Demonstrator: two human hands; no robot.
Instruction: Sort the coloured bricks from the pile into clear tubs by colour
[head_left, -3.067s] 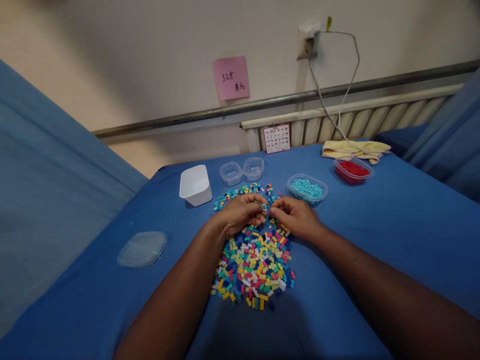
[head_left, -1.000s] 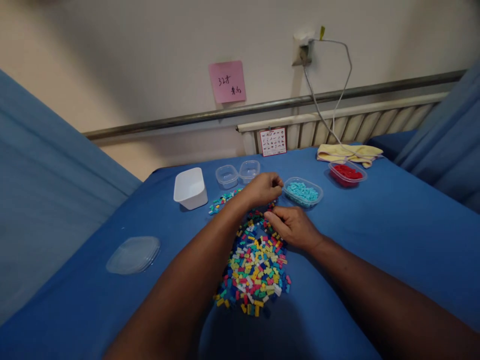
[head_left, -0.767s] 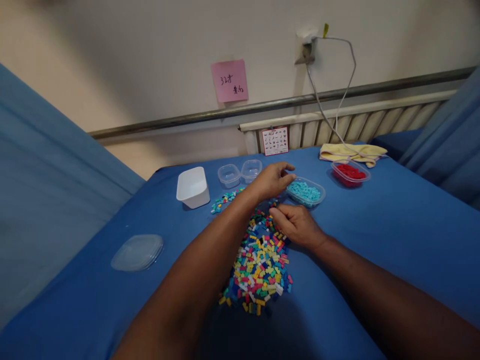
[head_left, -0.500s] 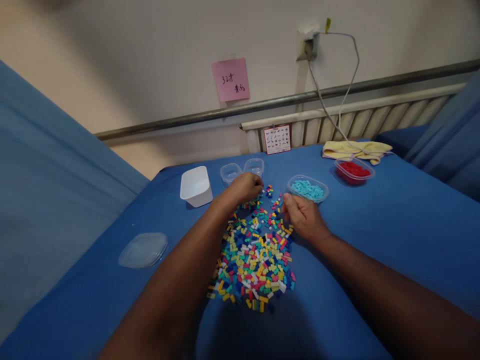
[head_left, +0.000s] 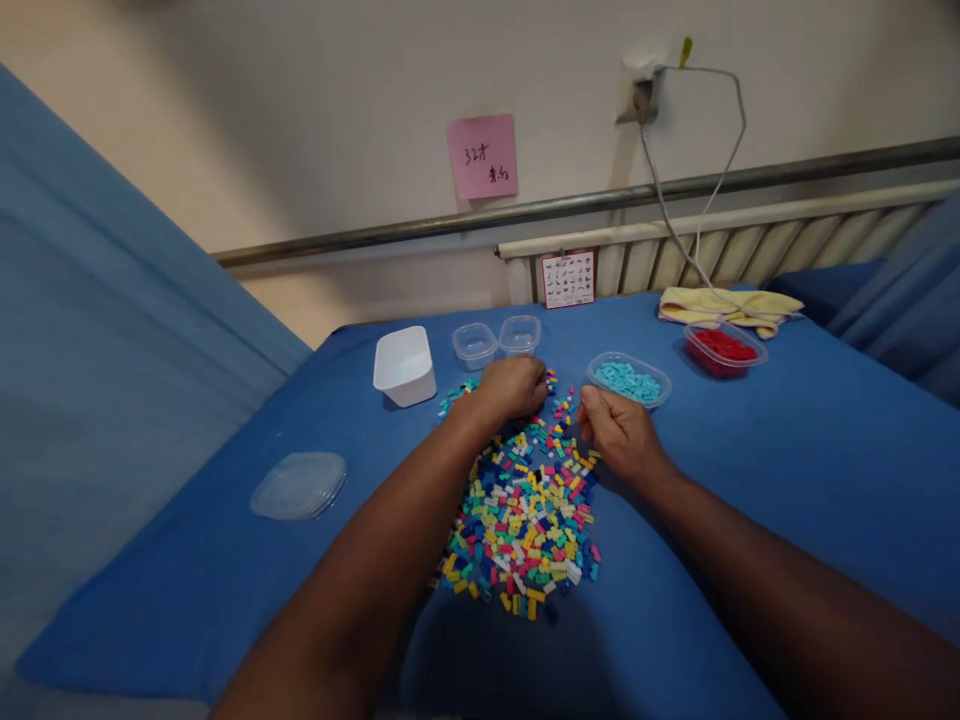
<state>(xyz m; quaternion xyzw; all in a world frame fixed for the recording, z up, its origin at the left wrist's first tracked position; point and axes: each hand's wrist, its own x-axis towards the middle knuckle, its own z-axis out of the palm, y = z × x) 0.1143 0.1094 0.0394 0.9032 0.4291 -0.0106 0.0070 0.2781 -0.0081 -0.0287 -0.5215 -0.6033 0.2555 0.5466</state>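
Note:
Many small colored building bricks [head_left: 525,520] lie in a loose pile in the middle of the blue-covered surface. My left hand [head_left: 517,387] is over the far end of the pile, its fingers curled down; whatever the fingertips hold is hidden. At the pile's right edge is my right hand [head_left: 619,432], with thumb and fingers pressed together; I cannot make out anything between them. Just beyond it stands a clear tub of light-blue bricks [head_left: 628,382]. Two clear plastic tubs, one of them a small square tub [head_left: 475,345], sit behind my left hand.
A white bin [head_left: 405,367] stands left of the tubs, and stacked clear lids [head_left: 300,486] lie nearer left. A tub of red bricks [head_left: 724,350] and a yellow cloth [head_left: 727,308] are at the back right. A picture card [head_left: 568,279] leans by the radiator [head_left: 750,235]; a cable hangs down.
My left hand has moved slightly right and closer to me over the bricks. The right hand stays in about the same place. The whole view has shifted a little.

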